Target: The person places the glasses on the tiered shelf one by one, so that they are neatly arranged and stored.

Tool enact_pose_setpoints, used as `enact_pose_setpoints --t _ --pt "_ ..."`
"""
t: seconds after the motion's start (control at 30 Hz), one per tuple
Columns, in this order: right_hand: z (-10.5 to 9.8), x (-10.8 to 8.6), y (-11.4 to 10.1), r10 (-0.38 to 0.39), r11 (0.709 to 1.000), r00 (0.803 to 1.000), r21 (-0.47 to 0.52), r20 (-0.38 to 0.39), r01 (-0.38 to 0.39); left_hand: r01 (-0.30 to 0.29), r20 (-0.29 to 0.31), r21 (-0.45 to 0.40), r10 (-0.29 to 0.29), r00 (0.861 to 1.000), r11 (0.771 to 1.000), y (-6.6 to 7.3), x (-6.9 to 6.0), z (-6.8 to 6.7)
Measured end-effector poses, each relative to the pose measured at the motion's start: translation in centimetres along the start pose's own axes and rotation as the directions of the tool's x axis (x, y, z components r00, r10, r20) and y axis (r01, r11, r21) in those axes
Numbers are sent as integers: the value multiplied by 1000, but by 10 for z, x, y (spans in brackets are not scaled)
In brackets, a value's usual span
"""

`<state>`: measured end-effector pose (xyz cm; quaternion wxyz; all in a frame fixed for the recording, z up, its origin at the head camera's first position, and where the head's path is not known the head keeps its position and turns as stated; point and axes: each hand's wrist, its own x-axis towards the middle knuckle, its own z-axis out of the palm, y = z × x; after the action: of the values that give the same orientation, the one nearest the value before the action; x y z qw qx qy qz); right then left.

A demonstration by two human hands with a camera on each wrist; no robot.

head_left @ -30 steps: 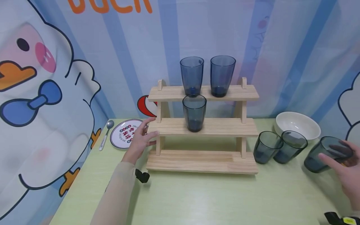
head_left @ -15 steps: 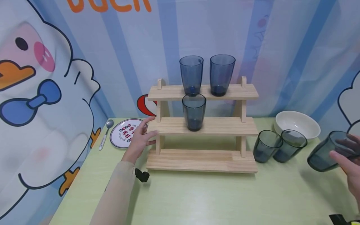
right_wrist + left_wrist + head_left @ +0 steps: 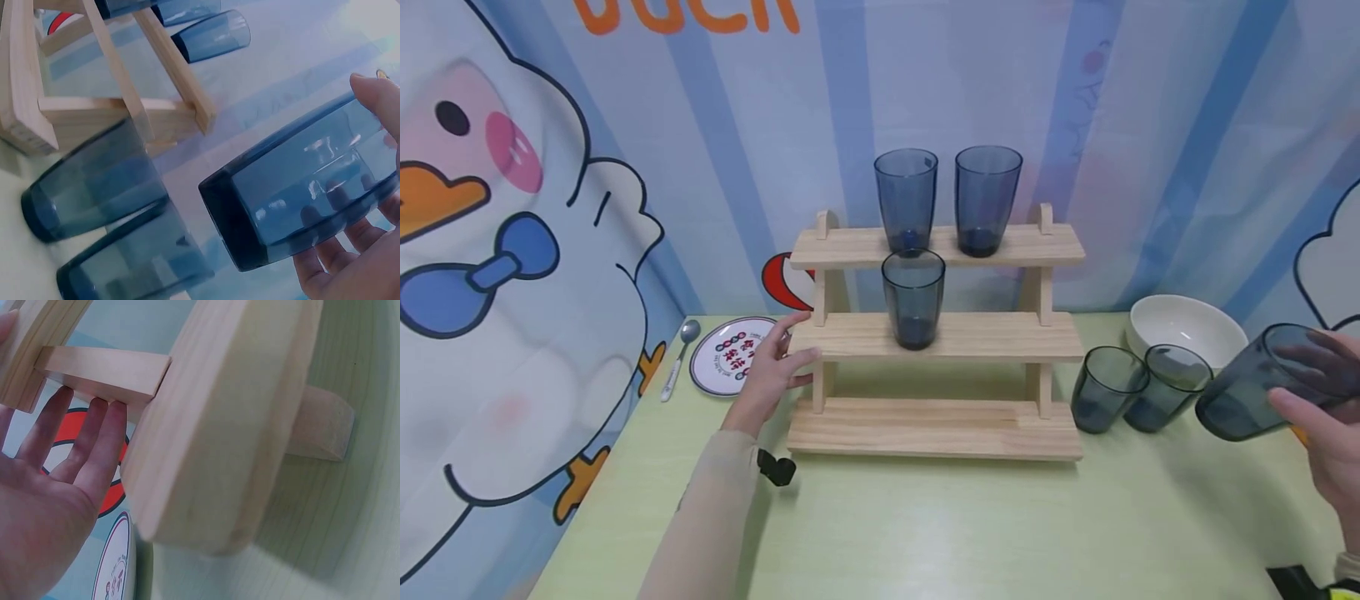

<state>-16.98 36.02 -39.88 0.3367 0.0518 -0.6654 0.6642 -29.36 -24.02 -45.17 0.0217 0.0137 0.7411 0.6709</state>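
A three-tier wooden rack [image 3: 934, 429] stands on the table. My left hand [image 3: 769, 375] rests at its left end by the middle shelf; in the left wrist view the fingertips of that hand [image 3: 56, 494] touch an upright. At the far right, my right hand [image 3: 1326, 442] grips a tilted blue-grey glass [image 3: 1262, 387] above the table, fingers wrapped round it, as the right wrist view also shows with the glass [image 3: 294, 194]. Two glasses [image 3: 906, 200] [image 3: 988, 200] stand on the top shelf, and one glass [image 3: 913, 300] on the middle shelf.
Two more glasses [image 3: 1108, 390] [image 3: 1168, 389] stand close together right of the rack, before a white bowl [image 3: 1187, 331]. A patterned plate [image 3: 718, 358] and a spoon [image 3: 680, 358] lie at the left. A printed cloth [image 3: 745, 125] hangs behind.
Held in my right hand, the glass has risen off the table, first moving right, then back left and up, with more tilt. My left hand stays at the rack.
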Motion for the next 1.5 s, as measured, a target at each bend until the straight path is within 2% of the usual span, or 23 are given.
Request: enact_pose_setpoints --t 0.1,0.3,0.5,0.63,0.87,1.07,1.17,1.37,1.5 --pt "11 -1 -7 -30 998 998 57 48 28 -3 2 -7 4 1000 1000 1 -1 -1" --pt "31 1 -17 -2 1000 990 26 143 -2 -4 4 -13 4 1000 1000 0 0 -1" --pt "51 4 -21 -17 991 972 132 236 -15 -1 5 -9 1 1000 1000 0 0 0" --pt "68 6 -24 -21 987 959 160 283 -26 -4 6 -4 4 1000 1000 0 0 -1" --pt "100 14 -29 -20 965 929 249 371 -79 -9 6 0 9 1000 1000 -1 1 -1" --pt "126 15 -24 -16 967 895 234 446 -99 -11 3 -1 11 1000 1000 -2 1 -1" --pt "138 16 -21 8 968 885 220 466 -124 -8 3 -1 8 1000 1000 -2 1 0" --pt "156 18 -20 97 978 875 116 475 -171 -7 -2 -2 7 1000 1000 -3 2 -1" --pt "166 20 -18 128 977 867 91 481 -195 -4 -8 -4 4 1000 1000 -4 2 -1"
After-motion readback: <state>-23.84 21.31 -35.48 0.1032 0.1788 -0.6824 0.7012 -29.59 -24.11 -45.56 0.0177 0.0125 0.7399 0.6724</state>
